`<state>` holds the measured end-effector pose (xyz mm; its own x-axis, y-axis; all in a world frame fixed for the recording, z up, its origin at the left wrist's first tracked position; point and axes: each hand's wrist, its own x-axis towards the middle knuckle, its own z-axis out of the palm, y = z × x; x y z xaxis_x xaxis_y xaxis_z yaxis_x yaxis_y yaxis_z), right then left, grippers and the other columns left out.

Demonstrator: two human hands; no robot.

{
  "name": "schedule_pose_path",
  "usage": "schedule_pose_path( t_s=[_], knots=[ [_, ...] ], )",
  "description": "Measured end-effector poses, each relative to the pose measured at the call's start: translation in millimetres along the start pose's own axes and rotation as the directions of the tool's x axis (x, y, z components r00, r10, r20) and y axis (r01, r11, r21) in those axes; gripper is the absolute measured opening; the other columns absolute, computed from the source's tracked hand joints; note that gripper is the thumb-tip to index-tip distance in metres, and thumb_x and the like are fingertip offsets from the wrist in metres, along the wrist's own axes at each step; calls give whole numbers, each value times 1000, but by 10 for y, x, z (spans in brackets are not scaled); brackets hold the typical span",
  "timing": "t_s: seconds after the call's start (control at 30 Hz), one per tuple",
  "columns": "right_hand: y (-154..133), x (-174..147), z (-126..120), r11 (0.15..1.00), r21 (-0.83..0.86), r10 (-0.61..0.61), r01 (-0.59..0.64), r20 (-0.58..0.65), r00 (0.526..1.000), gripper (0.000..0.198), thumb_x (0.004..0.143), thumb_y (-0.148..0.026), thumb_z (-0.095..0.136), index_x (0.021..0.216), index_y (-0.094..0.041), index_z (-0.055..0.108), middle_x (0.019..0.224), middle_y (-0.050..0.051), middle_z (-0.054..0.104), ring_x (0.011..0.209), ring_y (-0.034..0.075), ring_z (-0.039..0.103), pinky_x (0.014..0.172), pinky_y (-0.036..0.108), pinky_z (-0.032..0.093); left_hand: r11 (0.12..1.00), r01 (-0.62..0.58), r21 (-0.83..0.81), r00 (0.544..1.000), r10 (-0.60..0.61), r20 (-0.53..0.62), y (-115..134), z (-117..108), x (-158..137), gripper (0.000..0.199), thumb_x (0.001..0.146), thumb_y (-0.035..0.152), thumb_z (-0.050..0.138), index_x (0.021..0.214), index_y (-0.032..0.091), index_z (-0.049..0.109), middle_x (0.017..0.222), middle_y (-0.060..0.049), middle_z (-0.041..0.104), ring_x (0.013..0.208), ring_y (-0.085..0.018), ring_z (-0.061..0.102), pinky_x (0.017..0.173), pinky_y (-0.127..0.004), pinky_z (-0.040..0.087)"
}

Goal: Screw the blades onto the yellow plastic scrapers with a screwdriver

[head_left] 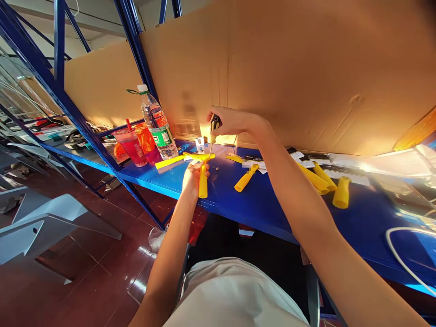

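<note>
Left hand: the left hand point(191, 178) has its fingers closed around a yellow T-shaped tool point(203, 184), near where handle and crosspiece meet.
T-shaped tool: over the blue table point(269, 206) close to its front edge, handle pointing toward the person.
Right hand: the right hand point(227, 120) is raised above it, fingers gripping a screwdriver point(215, 123) by its black-and-yellow handle, shaft pointing down to the crosspiece; whether the tip touches, I cannot tell.
Small metal parts: a few small metal parts point(217, 168) just right of the tool.
Loose handle: a yellow handle point(245, 179) between both forearms.
Left side: water bottle point(160, 129) beside a red cup point(133, 147).
Behind: cardboard panel point(299, 77).
</note>
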<state>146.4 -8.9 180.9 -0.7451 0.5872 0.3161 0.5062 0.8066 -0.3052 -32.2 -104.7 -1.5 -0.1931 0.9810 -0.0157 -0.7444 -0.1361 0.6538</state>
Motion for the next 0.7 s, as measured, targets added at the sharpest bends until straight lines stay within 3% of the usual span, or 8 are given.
schedule_pose_path(
  t_s=[0.17, 0.47, 0.7],
  knots=[
    [-15, 31, 30, 999, 11, -52, 52, -24, 998, 40, 85, -21, 82, 118, -21, 62, 116, 8, 69, 94, 22, 59, 72, 34, 40, 1000, -25, 7, 1000, 25, 5, -6, 5, -6, 33, 89, 1, 72, 116, 19, 66, 109, -10, 78, 67, -12, 66, 52, -20, 47],
    [-41, 25, 43, 999, -10, -36, 35, -57, 998, 32, 88, -33, 86, 108, -22, 64, 109, 7, 72, 93, 24, 64, 74, 36, 42, 999, -25, 24, 1000, 25, 4, -9, -36, 30, 35, 85, 3, 76, 115, 19, 68, 112, -10, 78, 70, -14, 67, 53, -23, 47],
    [-36, 8, 45, 1000, 17, -13, 13, -13, 1000, 44, 78, -19, 83, 117, -25, 63, 108, 7, 71, 95, 27, 64, 70, 37, 43, 1000, -24, 11, 1000, 24, -6, -13, -20, 16, 36, 86, 3, 74, 117, 19, 66, 113, -10, 78, 68, -13, 65, 53, -22, 46]
  ],
)
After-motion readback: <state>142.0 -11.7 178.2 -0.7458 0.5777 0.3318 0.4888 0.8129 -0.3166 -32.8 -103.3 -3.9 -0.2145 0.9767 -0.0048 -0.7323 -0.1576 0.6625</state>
